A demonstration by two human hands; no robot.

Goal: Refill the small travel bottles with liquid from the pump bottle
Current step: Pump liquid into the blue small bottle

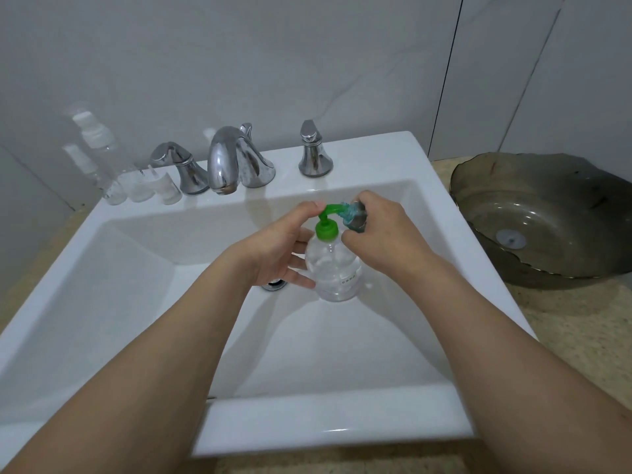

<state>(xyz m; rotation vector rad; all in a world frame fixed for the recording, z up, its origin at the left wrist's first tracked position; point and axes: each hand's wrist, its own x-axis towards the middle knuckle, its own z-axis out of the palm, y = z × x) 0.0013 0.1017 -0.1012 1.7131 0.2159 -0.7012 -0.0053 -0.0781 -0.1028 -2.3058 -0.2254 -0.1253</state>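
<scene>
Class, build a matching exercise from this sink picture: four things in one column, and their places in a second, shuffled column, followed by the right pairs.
Things
1. pump bottle
2. small travel bottle
3. glass bowl
4. spare clear bottles

Places
A. on the counter to the right of the sink
B. in the left hand, over the basin
C. on the back left corner of the sink
D. in the right hand, at the green nozzle

Pairs: 1-B, 2-D, 3-A, 4-C
</scene>
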